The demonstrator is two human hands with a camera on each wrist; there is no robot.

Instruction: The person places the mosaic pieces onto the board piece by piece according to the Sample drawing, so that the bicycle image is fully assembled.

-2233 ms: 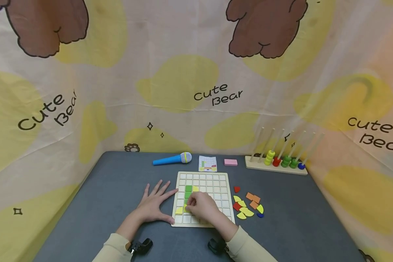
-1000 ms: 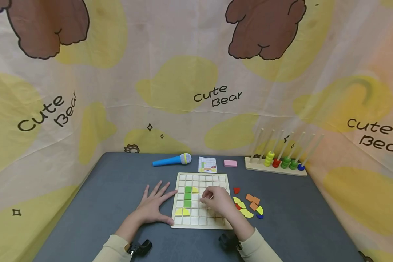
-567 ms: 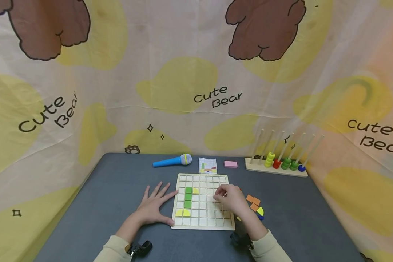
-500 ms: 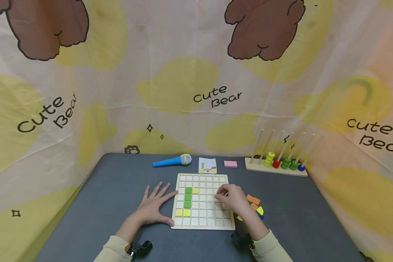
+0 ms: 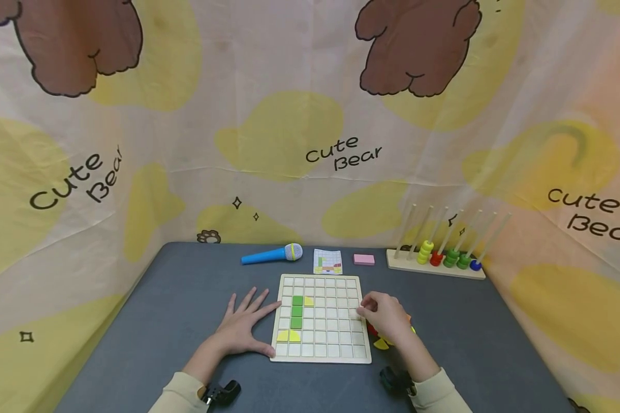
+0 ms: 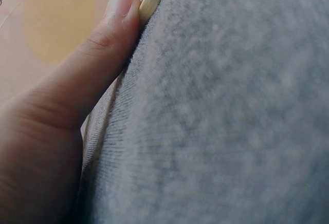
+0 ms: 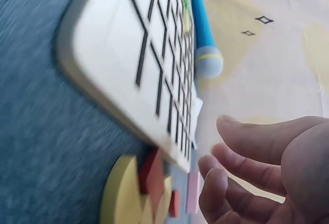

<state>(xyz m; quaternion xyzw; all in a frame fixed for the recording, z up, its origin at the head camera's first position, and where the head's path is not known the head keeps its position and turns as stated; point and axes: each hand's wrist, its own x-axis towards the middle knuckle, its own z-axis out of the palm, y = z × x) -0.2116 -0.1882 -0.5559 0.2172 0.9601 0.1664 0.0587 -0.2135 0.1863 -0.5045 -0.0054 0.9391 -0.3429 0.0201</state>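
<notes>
A white grid board (image 5: 320,361) lies on the table, carrying a column of green squares (image 5: 297,311) and yellow pieces (image 5: 309,301) in several cells. My left hand (image 5: 244,327) rests with spread fingers along the board's left side, thumb at the near corner. In the left wrist view the thumb (image 6: 105,41) presses against the board's edge. Over the board's right edge is my right hand (image 5: 384,314), fingers loosely bent. Its thumb and fingers stand apart with nothing between them in the right wrist view. Below it lie yellow (image 7: 119,190) and red (image 7: 152,175) shape pieces, partly hidden in the head view.
Behind the board lie a blue toy microphone (image 5: 271,254), a small pattern card (image 5: 328,261) and a pink block (image 5: 364,260). A wooden peg abacus (image 5: 434,266) with coloured beads stands at the back right. A printed cloth wall (image 5: 268,132) rises behind the table.
My right hand has drawn back rightward from the yellow pieces at the board's lower left, across the board to its right edge above the loose pieces. The left hand has stayed put.
</notes>
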